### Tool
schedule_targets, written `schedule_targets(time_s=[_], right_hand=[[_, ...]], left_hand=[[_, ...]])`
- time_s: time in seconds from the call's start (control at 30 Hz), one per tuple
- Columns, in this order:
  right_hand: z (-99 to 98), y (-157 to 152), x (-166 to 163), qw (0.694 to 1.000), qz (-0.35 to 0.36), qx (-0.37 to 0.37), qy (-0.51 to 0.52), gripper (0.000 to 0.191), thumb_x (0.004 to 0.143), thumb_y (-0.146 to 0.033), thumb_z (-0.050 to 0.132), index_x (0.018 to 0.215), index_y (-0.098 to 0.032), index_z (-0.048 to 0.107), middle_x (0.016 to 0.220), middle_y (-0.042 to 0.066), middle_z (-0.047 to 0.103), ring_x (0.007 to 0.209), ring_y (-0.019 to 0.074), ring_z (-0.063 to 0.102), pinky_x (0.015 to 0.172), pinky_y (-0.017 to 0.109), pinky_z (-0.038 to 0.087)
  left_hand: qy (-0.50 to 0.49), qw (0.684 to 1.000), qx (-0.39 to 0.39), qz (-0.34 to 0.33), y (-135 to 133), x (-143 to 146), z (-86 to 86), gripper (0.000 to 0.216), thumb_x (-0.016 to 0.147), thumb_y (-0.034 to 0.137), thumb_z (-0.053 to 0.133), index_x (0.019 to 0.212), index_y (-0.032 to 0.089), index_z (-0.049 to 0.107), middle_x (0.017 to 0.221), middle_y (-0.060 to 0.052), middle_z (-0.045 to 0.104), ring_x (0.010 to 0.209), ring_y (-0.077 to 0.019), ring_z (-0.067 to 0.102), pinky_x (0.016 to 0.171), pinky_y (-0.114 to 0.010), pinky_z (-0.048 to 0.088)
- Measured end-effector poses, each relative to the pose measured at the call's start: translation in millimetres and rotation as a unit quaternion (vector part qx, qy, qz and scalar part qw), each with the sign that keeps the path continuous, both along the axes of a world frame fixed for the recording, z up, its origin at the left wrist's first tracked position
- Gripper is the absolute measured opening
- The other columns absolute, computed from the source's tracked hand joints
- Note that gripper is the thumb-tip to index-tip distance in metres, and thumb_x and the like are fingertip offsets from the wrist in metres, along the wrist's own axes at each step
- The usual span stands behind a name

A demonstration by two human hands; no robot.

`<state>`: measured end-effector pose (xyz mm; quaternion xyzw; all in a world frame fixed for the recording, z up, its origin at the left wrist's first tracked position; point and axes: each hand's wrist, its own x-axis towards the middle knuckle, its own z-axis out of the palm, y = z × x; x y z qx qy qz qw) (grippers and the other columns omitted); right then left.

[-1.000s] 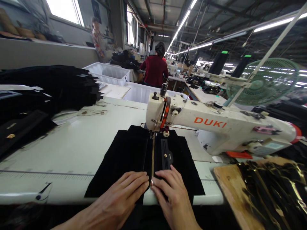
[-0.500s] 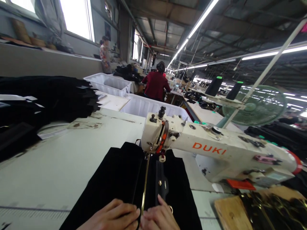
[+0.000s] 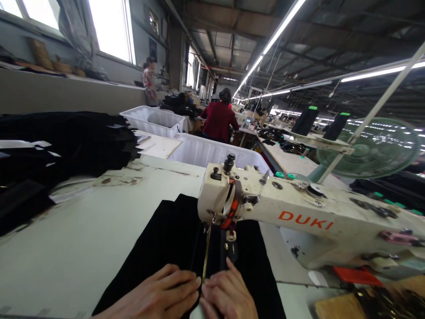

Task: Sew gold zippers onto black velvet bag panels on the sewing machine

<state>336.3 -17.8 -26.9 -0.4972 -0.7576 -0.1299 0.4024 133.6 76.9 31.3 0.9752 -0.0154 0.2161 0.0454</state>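
Note:
A black fabric piece (image 3: 166, 248) lies flat on the white sewing table (image 3: 76, 239), running under the head of a cream DUKI sewing machine (image 3: 299, 221). A gold zipper (image 3: 206, 252) runs down its middle toward me. My left hand (image 3: 159, 294) lies flat on the fabric just left of the zipper, fingers stretched and together. My right hand (image 3: 229, 294) presses the fabric just right of the zipper, fingers flat, the index fingertip near a small black tab (image 3: 232, 250). Both hands meet at the zipper line at the bottom edge of the view.
Stacks of black fabric pieces (image 3: 59, 146) fill the table's left. White plastic bins (image 3: 156, 119) stand behind the table. A green fan (image 3: 368, 150) and thread cones (image 3: 305, 120) are on the right. A person in a red top (image 3: 219, 122) sits ahead; another person (image 3: 149, 84) stands by the windows.
The view has tilted up, so my hands now sit at the bottom edge. The fabric and zipper have fed further toward the machine's needle, and my hands have followed closer to the head.

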Motion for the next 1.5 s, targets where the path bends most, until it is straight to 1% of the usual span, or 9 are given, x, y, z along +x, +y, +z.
schedule_targets(time_s=[0.17,0.37,0.53,0.73,0.87,0.97,1.13,1.37,1.5], right_hand=[[19.0,8.1,4.7,0.997,0.001,-0.065,0.041,0.010,0.090,-0.016,0.057,0.085,-0.023,0.064,0.078,-0.002,0.068,0.073,0.0123,0.067,0.104,0.033,0.045],[23.3,21.1,8.4,0.987,-0.010,-0.145,0.076,0.014,0.081,-0.009,0.070,0.082,-0.022,0.066,0.082,-0.001,0.069,0.080,0.0152,0.066,0.102,0.037,0.045],[24.5,33.3,13.1,0.981,-0.012,-0.158,0.114,0.023,0.075,-0.002,0.073,0.082,-0.023,0.070,0.085,-0.001,0.070,0.081,0.0162,0.066,0.098,0.035,0.048],[20.6,51.7,25.0,0.980,-0.021,-0.164,0.112,0.022,0.074,-0.005,0.076,0.082,-0.025,0.071,0.091,-0.001,0.071,0.088,0.0185,0.066,0.092,0.033,0.050],[20.2,57.5,32.2,0.977,-0.031,-0.172,0.120,0.023,0.075,-0.008,0.076,0.091,-0.024,0.072,0.098,0.002,0.070,0.095,0.0219,0.065,0.092,0.037,0.051],[22.1,55.8,32.9,0.971,-0.074,-0.181,0.139,0.027,0.076,-0.012,0.074,0.099,-0.025,0.071,0.109,0.005,0.066,0.102,0.0248,0.062,0.092,0.041,0.051],[20.3,54.4,26.2,0.967,-0.154,-0.186,0.080,0.034,0.071,-0.012,0.072,0.104,-0.019,0.067,0.106,0.011,0.062,0.101,0.0301,0.057,0.090,0.047,0.049],[16.8,57.7,16.5,0.947,-0.240,-0.213,-0.013,0.027,0.077,-0.022,0.067,0.103,-0.015,0.069,0.110,0.016,0.062,0.109,0.0351,0.052,0.092,0.048,0.045],[18.5,72.4,16.3,0.940,-0.262,-0.217,-0.022,0.012,0.080,-0.022,0.064,0.088,-0.019,0.071,0.098,0.013,0.066,0.101,0.0347,0.055,0.085,0.048,0.044]], left_hand=[[0.058,0.996,-0.039,0.048,6.1,-0.4,17.1,0.057,0.083,0.014,0.064,0.137,0.024,0.052,0.130,-0.003,0.065,0.116,-0.0208,0.063,0.101,-0.027,0.047],[0.112,0.984,-0.122,0.068,16.8,4.1,12.8,0.060,0.087,0.017,0.064,0.143,0.029,0.045,0.141,0.000,0.056,0.127,-0.0220,0.054,0.111,-0.035,0.039],[0.125,0.985,-0.089,0.075,29.8,9.8,10.3,0.052,0.089,0.020,0.063,0.139,0.021,0.049,0.140,-0.006,0.056,0.127,-0.0255,0.054,0.111,-0.039,0.040],[0.111,0.989,-0.080,0.058,48.5,19.1,5.6,0.049,0.091,0.024,0.061,0.139,0.023,0.050,0.138,-0.007,0.058,0.124,-0.0261,0.055,0.106,-0.039,0.043],[0.104,0.989,-0.079,0.062,57.4,24.6,0.8,0.046,0.093,0.025,0.059,0.138,0.021,0.050,0.138,-0.009,0.057,0.125,-0.0267,0.054,0.107,-0.040,0.042],[0.108,0.989,-0.078,0.068,59.8,26.2,-1.3,0.045,0.094,0.027,0.059,0.138,0.019,0.051,0.137,-0.010,0.057,0.125,-0.0267,0.054,0.108,-0.040,0.041],[0.112,0.989,-0.076,0.068,60.2,24.9,-3.6,0.044,0.095,0.028,0.057,0.138,0.019,0.051,0.137,-0.010,0.057,0.126,-0.0272,0.053,0.108,-0.042,0.041],[0.091,0.991,-0.077,0.066,62.8,24.2,-10.5,0.046,0.095,0.030,0.057,0.140,0.024,0.049,0.138,-0.008,0.057,0.126,-0.0270,0.054,0.109,-0.041,0.041],[0.102,0.990,-0.068,0.071,63.7,24.0,-11.4,0.047,0.095,0.030,0.056,0.141,0.024,0.049,0.139,-0.008,0.056,0.126,-0.0272,0.053,0.108,-0.042,0.041]])
